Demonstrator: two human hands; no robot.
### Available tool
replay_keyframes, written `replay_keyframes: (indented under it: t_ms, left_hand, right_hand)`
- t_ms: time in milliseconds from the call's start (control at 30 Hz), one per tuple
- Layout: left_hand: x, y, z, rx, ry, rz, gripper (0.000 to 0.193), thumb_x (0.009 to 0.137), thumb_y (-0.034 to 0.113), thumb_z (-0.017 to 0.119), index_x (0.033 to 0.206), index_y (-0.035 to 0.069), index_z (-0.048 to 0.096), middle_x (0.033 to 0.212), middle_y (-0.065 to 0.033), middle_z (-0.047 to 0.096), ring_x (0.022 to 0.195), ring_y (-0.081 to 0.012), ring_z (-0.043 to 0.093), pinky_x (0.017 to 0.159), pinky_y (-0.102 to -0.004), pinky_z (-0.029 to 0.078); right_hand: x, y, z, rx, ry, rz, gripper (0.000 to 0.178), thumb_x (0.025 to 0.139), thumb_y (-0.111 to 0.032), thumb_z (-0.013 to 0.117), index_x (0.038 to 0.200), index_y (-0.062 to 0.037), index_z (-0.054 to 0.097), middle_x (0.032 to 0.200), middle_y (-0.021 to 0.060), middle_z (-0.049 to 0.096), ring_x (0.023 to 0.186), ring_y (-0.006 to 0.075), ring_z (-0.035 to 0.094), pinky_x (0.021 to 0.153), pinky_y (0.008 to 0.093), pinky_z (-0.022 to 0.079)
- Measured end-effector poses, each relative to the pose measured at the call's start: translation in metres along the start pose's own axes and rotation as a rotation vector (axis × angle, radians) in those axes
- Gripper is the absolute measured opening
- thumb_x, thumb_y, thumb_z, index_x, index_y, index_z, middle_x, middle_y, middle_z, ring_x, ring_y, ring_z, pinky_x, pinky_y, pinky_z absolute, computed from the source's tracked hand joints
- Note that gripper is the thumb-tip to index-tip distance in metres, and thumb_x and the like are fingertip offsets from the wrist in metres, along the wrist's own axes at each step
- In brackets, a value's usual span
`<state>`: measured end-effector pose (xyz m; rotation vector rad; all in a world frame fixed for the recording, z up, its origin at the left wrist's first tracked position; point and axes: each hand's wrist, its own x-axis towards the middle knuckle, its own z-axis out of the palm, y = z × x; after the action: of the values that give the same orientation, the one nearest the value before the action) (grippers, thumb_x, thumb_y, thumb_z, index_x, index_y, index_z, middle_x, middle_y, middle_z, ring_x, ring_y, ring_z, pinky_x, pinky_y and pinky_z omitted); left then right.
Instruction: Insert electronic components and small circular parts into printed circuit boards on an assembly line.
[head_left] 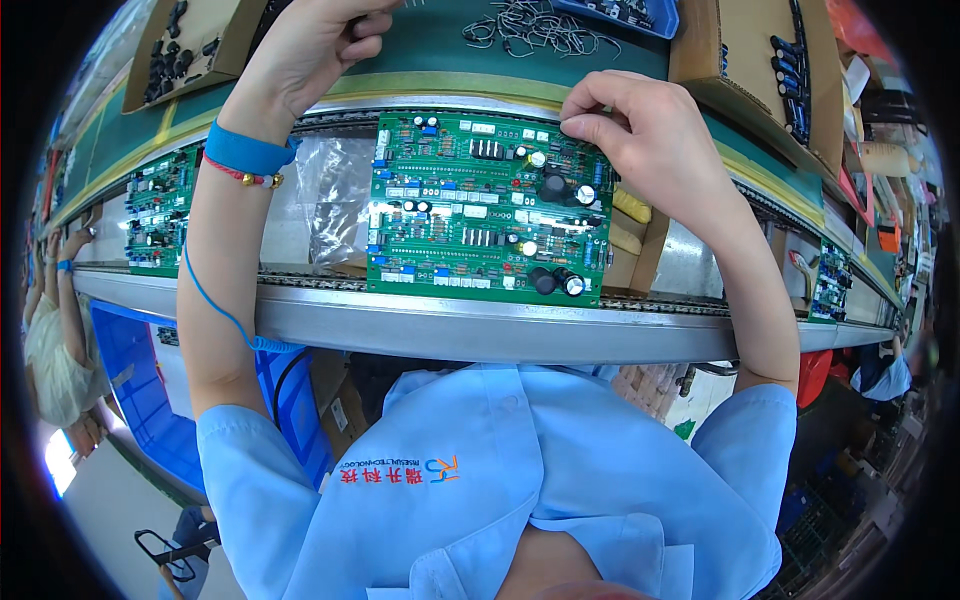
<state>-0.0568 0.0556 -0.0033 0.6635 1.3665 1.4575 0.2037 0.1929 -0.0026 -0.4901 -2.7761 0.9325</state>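
Observation:
A green circuit board full of small components lies across the conveyor rails in front of me. My left hand is raised beyond the board's far left corner, its fingers curled closed. The top edge of the picture cuts off its fingertips, and thin metal leads show just beside them. My right hand is over the board's far right corner, thumb and forefinger close together in a pinch. Whatever lies between them is too small or hidden to name. A blue wrist strap with a coiled cord circles my left wrist.
Beyond the rail lie a heap of wire-leaded parts, a blue bin and cardboard boxes of black components and capacitors. Other boards sit on the line at both sides. A clear plastic bag lies beside my board.

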Motion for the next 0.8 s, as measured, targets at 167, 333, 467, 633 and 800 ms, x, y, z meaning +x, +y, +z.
replay_keyframes:
  t_ms: [167, 333, 467, 633, 800]
  left_hand:
    - [0.006, -0.007, -0.006, 0.337, 0.008, 0.085, 0.018, 0.093, 0.015, 0.065, 0.107, 0.003, 0.064, 0.08, -0.0047, 0.064, 0.066, -0.0156, 0.053, 0.059, -0.0262, 0.042]
    - [-0.004, -0.005, 0.015, 0.497, -0.022, 0.254, 0.012, 0.082, 0.011, 0.071, 0.093, 0.006, 0.069, 0.066, -0.0076, 0.06, 0.065, -0.0222, 0.061, 0.059, -0.0349, 0.046]
    - [-0.026, 0.009, 0.043, 0.358, -0.022, 0.071, 0.018, 0.097, 0.013, 0.066, 0.107, -0.001, 0.063, 0.086, -0.0047, 0.071, 0.064, -0.0041, 0.055, 0.056, -0.017, 0.042]
    - [-0.043, 0.02, 0.064, 0.723, -0.102, 0.024, 0.015, 0.095, 0.002, 0.062, 0.109, -0.002, 0.061, 0.087, -0.0041, 0.068, 0.073, -0.0088, 0.06, 0.069, -0.0194, 0.048]
    - [-0.057, -0.011, 0.078, 1.156, -0.178, 0.604, 0.013, 0.081, 0.009, 0.076, 0.089, 0.005, 0.066, 0.074, -0.0037, 0.057, 0.061, -0.0143, 0.05, 0.055, -0.0276, 0.038]
  right_hand:
    - [0.001, -0.001, 0.004, -0.219, 0.022, -0.14, 0.011, 0.086, -0.01, 0.062, 0.089, -0.0031, 0.071, 0.088, 0.0137, 0.069, 0.086, 0.0324, 0.067, 0.074, 0.045, 0.053]
    - [0.0, -0.001, 0.008, -0.275, 0.058, -0.197, 0.008, 0.084, -0.009, 0.064, 0.087, -0.004, 0.07, 0.084, 0.0117, 0.068, 0.081, 0.032, 0.068, 0.07, 0.0436, 0.054]
    - [0.0, -0.002, 0.011, -0.35, 0.085, -0.26, 0.005, 0.083, -0.008, 0.066, 0.085, -0.0043, 0.07, 0.08, 0.0102, 0.066, 0.076, 0.0317, 0.068, 0.065, 0.0433, 0.053]
    - [0.002, -0.001, 0.01, -0.351, 0.049, -0.284, 0.009, 0.084, -0.013, 0.067, 0.089, -0.0071, 0.072, 0.081, 0.0102, 0.069, 0.076, 0.0312, 0.068, 0.065, 0.0421, 0.054]
    - [0.042, -0.027, -0.045, -0.187, 0.27, -0.064, 0.016, 0.086, -0.01, 0.061, 0.09, 0.0001, 0.074, 0.086, 0.0214, 0.071, 0.083, 0.0363, 0.069, 0.077, 0.0428, 0.054]
